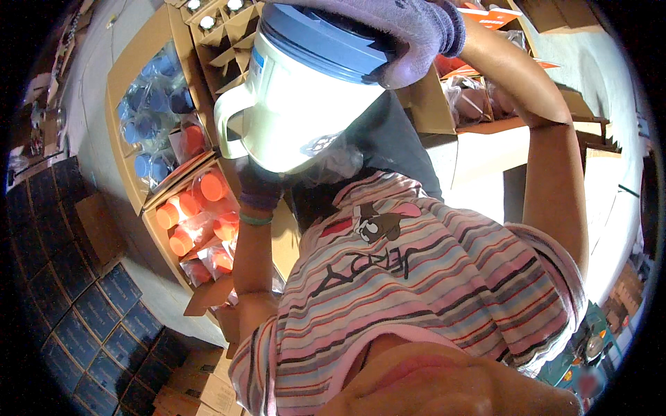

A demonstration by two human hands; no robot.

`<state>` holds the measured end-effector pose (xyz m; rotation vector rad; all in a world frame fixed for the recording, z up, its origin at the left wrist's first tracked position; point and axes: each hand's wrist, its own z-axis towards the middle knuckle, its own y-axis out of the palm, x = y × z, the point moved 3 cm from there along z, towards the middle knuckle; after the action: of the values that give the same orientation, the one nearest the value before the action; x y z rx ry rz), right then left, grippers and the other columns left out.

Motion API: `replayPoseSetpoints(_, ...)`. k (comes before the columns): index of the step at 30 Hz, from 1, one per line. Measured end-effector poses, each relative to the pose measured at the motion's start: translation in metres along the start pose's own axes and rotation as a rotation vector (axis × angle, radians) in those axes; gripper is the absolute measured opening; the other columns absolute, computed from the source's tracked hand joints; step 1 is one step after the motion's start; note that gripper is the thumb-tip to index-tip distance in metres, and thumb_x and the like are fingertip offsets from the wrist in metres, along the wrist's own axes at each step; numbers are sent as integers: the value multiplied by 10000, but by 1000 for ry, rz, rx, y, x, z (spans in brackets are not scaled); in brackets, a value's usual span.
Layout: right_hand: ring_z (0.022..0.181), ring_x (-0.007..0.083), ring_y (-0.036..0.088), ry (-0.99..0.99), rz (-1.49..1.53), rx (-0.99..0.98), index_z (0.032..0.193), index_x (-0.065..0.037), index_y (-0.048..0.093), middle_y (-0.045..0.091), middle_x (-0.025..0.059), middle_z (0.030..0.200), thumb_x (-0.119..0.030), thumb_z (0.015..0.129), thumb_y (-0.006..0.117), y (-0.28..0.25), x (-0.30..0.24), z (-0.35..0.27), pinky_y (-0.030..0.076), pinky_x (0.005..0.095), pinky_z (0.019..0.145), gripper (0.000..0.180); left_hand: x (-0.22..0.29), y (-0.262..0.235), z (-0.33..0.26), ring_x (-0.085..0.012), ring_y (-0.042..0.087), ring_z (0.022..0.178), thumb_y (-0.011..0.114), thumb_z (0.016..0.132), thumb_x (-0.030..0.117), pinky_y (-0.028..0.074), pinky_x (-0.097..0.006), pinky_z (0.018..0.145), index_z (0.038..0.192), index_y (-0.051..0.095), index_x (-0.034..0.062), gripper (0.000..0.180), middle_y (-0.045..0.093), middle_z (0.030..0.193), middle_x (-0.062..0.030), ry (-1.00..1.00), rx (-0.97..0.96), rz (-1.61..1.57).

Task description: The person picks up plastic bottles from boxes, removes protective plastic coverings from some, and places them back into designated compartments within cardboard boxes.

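Close in front of me, a large white mug-like jug [316, 104] with a side handle [227, 119] and a blue lid [322, 45] is tilted. My right hand [406, 35], in a grey-purple knitted glove, grips it over the lid from the top. Under the jug's base, by the lower end of the handle, is my left hand [258, 184] in a dark glove. Its fingers are in shadow and hidden behind the jug. A crumpled see-through plastic bag [336, 163] shows beside the base.
On the left, a carton [119, 90] holds bagged blue-capped items; another [163, 232] holds orange-capped ones. A divided carton [211, 48] stands behind them. At right is a carton [433, 104] of bagged reddish items. Dark stacked boxes [97, 312] fill the lower left.
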<state>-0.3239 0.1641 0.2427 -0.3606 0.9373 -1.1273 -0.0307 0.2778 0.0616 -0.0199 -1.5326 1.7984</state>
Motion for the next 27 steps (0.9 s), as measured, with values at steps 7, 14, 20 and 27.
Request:
replayPoseSetpoints(7,1344,322,241,203,117,133,1488,15,99,240,215,1462,-640,732,594,20,37,-32,131,419,1112,1116,-23,-6,-3,-336,557,1094,624,834,412,424,-442,950,1304,462,49,615,575,1212,-136,-304,50,-373)
replayPoseSetpoints(14,1306,218,330,754,728,413,1497,-21,116,314,144,1440,-290,900,577,32,39,-53,257,316,1085,800,-2,-23,16,-218,538,1121,597,863,141,453,-354,940,1279,471,-15,461,532,1256,-137,-585,283,-1221)
replayPoseSetpoints(20,1294,214,360,761,743,472,1477,-25,185,339,123,1440,-419,921,444,43,37,-59,276,334,1082,729,-18,-19,-3,-237,496,1158,488,942,141,419,-345,977,1298,444,-23,394,438,1352,-124,-609,421,-1061)
replayPoseSetpoints(27,1279,211,395,617,712,742,1455,-31,266,367,99,1441,-570,947,288,14,45,-73,297,356,1079,741,-10,-28,7,-247,522,1155,481,939,316,412,-386,994,1262,500,24,436,546,1222,-105,-476,481,-939)
